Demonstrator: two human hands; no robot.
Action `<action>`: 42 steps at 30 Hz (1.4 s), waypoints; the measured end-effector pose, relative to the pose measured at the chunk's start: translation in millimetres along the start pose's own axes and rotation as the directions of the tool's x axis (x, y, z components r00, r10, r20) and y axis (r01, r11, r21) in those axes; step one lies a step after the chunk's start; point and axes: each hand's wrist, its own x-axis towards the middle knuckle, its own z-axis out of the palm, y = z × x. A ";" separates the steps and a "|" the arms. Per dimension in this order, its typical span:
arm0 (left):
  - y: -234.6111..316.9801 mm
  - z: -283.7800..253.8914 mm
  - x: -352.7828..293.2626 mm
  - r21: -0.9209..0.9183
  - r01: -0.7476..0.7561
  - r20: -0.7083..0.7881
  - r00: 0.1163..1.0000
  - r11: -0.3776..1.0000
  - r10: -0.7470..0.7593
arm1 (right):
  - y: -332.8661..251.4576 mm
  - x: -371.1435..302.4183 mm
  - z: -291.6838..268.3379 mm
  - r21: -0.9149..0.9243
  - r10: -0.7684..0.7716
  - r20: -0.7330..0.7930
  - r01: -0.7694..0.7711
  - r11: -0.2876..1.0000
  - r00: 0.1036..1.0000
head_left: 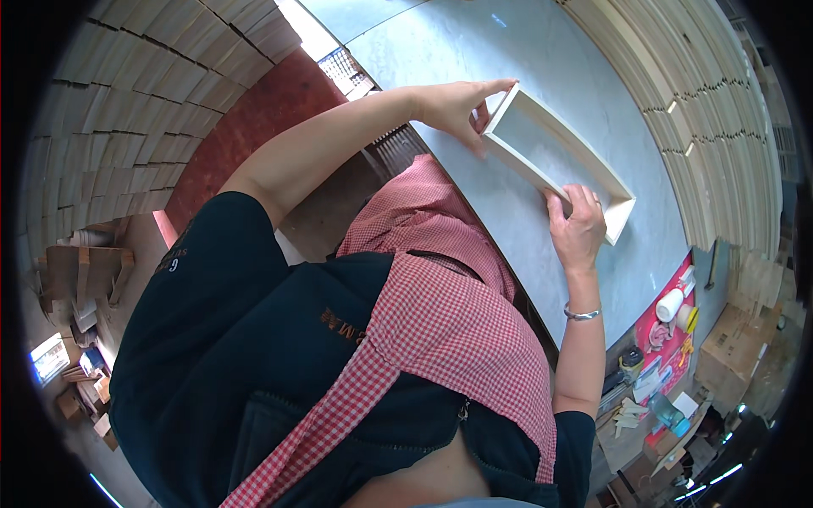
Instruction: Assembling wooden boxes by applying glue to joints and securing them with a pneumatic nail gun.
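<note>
A long, narrow frame of pale wood [527, 168] rests on the grey-blue tabletop [474, 51], and the table surface shows through its middle. My left hand [453, 106] grips its left end, with the index finger stretched along the top corner and the thumb low by the near corner. Toward the right end, my right hand [579, 230] is closed over the near long side, its fingertips bent over the edge. A silver bangle [583, 314] circles my right wrist.
Tall stacks of pale wooden strips [669, 102] line the table's far right side. More stacked wood [135, 93] rises at the left beside a red surface [254, 127]. Bottles [669, 305] and small items lie on a pink mat, near a cardboard box [737, 343].
</note>
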 end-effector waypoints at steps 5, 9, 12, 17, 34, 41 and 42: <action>-8.1 6.7 5.6 0.099 -0.020 -0.119 0.992 0.995 0.032 | -5.8 9.5 1.1 0.086 -0.073 0.000 0.073 0.994 0.997; -7.4 3.8 6.5 0.036 -0.052 -0.101 0.993 0.998 0.056 | -56.9 37.8 6.4 0.176 -0.293 -0.058 0.299 0.938 0.954; -2.3 3.7 6.6 0.004 -0.053 -0.113 0.992 0.999 0.054 | -70.2 45.9 26.8 0.209 -0.353 -0.047 0.355 0.911 0.935; -3.1 3.5 0.6 -0.036 -0.101 -0.105 0.990 0.994 0.097 | -70.8 47.6 32.4 0.269 -0.366 -0.037 0.362 0.892 0.930; -13.6 16.3 7.4 -0.067 -0.184 -0.136 0.975 0.981 0.174 | 12.7 355.3 141.7 0.042 -0.089 -0.241 0.102 0.994 0.966; -17.1 16.5 5.3 -0.079 -0.171 -0.158 0.975 0.982 0.157 | -23.5 392.4 92.1 0.391 -0.041 -0.394 0.207 0.897 0.918; -18.6 17.5 3.5 -0.063 -0.166 -0.162 0.975 0.984 0.154 | -41.1 391.7 64.8 0.394 -0.040 -0.382 0.201 0.897 0.923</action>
